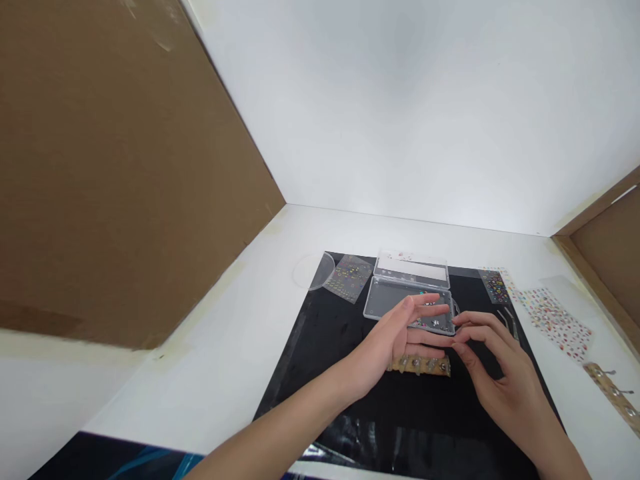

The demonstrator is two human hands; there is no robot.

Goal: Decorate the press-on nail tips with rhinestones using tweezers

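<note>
My left hand (395, 330) reaches over a clear plastic case, palm turned partly toward me, its fingers stretched out and spread. My right hand (500, 370) has its thumb and index finger brought together at the tip of one left finger; anything between them is too small to make out. Under the left fingers lies the opened case (385, 303), with tiny shiny gems in its tray. Just below the left hand is a wooden strip (425, 365) carrying several clear pieces that look like nail tips. The left hand hides part of both.
A black mat (320, 373) lies under everything. Around the case are a dotted sticker sheet (350, 277), a clear round disc (315, 272), and a second dark sticker sheet (495, 285). Tweezers (509, 323), a colourful sticker sheet (557, 320) and another wooden strip (613, 393) are on the right.
</note>
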